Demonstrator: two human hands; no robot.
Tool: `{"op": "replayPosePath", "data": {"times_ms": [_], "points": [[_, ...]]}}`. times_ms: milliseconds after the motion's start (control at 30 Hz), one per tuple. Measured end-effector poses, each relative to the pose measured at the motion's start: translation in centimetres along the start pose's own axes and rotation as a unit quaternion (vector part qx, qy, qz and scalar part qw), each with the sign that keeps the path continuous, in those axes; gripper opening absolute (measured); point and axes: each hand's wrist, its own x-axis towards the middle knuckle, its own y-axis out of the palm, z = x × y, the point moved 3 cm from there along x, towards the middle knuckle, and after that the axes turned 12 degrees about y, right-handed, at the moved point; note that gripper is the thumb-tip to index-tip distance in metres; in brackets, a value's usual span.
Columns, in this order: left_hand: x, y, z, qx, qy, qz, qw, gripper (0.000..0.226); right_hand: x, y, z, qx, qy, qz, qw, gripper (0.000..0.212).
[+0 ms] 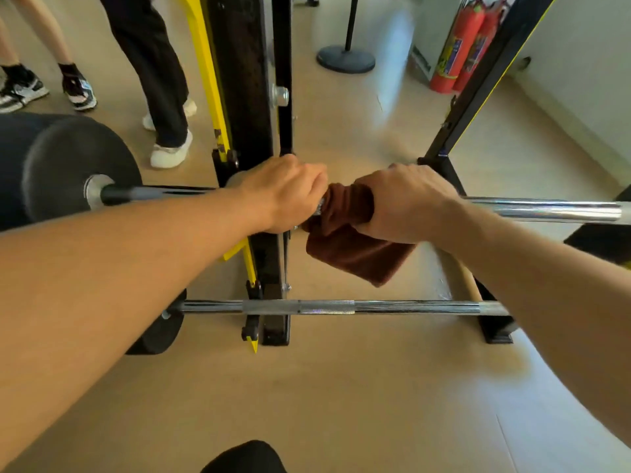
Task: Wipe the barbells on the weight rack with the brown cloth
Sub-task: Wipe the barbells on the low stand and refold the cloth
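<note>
At the middle of the head view, a brown cloth (348, 230) is wrapped around the upper barbell (546, 209), a chrome bar that runs level across the weight rack (252, 97). The right hand (406, 203) grips the cloth from above, its fingers (382, 230) curled down and around the cloth and the bar inside it. One loose end of the cloth hangs below the bar, under that hand. The left hand (283, 196) sits just beside the cloth on its left side, touching its edge, with knuckles up and its fingers curled around the bare bar near the rack's black upright. Both forearms reach in from the bottom corners of the view.

To the right of the cloth the upper barbell shows bright and bare to the frame edge. To the left, past the upright, its dark sleeve carries a black weight plate (78, 165).

Lower on the rack, nearer the floor, a second barbell (327, 307) lies level, with a knurled grip at its middle and a small black plate (160, 332) on its left end. The rack has yellow trim and black feet on a tan floor (341, 387).

Behind the rack stand the legs of two other people, a round-based black post (346, 56), and two red fire extinguishers (461, 49) beside a white wall.
</note>
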Motion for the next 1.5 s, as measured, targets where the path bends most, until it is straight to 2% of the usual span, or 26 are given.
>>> {"op": "replayPosePath", "data": {"times_ms": [133, 200, 267, 300, 367, 433, 467, 533, 600, 733, 867, 933, 1000, 1100, 1167, 1233, 1400, 1500], "points": [[-0.3, -0.3, -0.5, 0.007, -0.021, 0.034, 0.999, 0.039, -0.3, -0.1, -0.2, 0.014, 0.002, 0.009, 1.0, 0.025], [-0.3, -0.6, -1.0, 0.039, -0.007, 0.081, 0.996, 0.038, -0.4, 0.0, -0.2, 0.024, 0.007, 0.012, 1.0, 0.025], [-1.1, -1.1, -1.6, 0.077, 0.006, 0.08, 0.994, 0.036, -0.4, 0.1, -0.2, 0.025, 0.001, 0.003, 1.0, 0.026], [-1.9, -1.5, -1.7, 0.093, 0.009, 0.035, 0.995, 0.035, -0.3, 0.1, -0.4, 0.027, 0.001, -0.003, 1.0, 0.026], [-4.6, -2.5, -1.4, 0.124, -0.006, -0.137, 0.983, 0.025, -0.4, 0.1, -0.6, 0.036, -0.006, -0.003, 0.999, 0.028], [-7.4, -2.4, -0.3, 0.088, -0.084, -0.263, 0.957, 0.013, -0.2, 0.0, -0.2, 0.043, -0.012, 0.007, 0.999, 0.028], [-8.1, -2.0, 0.3, 0.041, -0.14, -0.309, 0.94, 0.011, -0.1, -0.1, -0.1, 0.04, -0.009, 0.021, 0.999, 0.029], [-8.5, -1.2, 1.1, -0.049, -0.246, -0.395, 0.884, 0.009, -0.1, -0.3, 0.0, 0.025, -0.005, 0.05, 0.998, 0.029], [-8.1, -0.9, 1.1, -0.074, -0.276, -0.448, 0.847, 0.013, -0.2, -0.8, 0.8, 0.017, 0.008, 0.056, 0.998, 0.03], [-8.2, -0.7, 1.2, -0.056, -0.255, -0.459, 0.849, 0.028, 1.4, -1.0, 8.5, 0.036, -0.016, 0.018, 0.999, 0.028], [-8.1, -0.8, 1.1, -0.014, -0.266, -0.445, 0.855, 0.024, 2.3, -0.5, 13.4, 0.045, -0.041, -0.038, 0.997, 0.021], [-8.3, -0.8, 1.1, -0.007, -0.275, -0.44, 0.855, 0.022, 1.9, -0.8, 12.3, 0.043, -0.057, -0.026, 0.997, 0.02], [-8.3, -0.8, 0.9, -0.011, -0.278, -0.435, 0.857, 0.021, 1.4, -1.4, 9.1, 0.024, -0.048, 0.027, 0.998, 0.023], [-8.5, -0.8, 0.9, -0.024, -0.277, -0.439, 0.854, 0.021, 0.1, -2.1, 1.6, -0.006, 0.027, 0.13, 0.991, 0.021], [-8.5, -0.7, 0.8, -0.03, -0.266, -0.445, 0.854, 0.02, -1.3, -2.2, -1.9, 0.005, 0.071, 0.151, 0.986, 0.022], [-8.4, -0.8, 0.7, -0.043, -0.256, -0.458, 0.85, 0.02, -1.6, -2.1, -1.6, 0.011, 0.058, 0.124, 0.991, 0.027], [-8.5, -0.9, 0.8, -0.068, -0.258, -0.481, 0.835, 0.023, 1.0, -1.2, 9.0, 0.042, -0.012, 0.013, 0.999, 0.03], [-8.5, -1.0, 0.6, -0.062, -0.266, -0.472, 0.838, 0.024, 1.7, -0.6, 13.4, 0.027, -0.043, -0.055, 0.997, 0.026]]}}
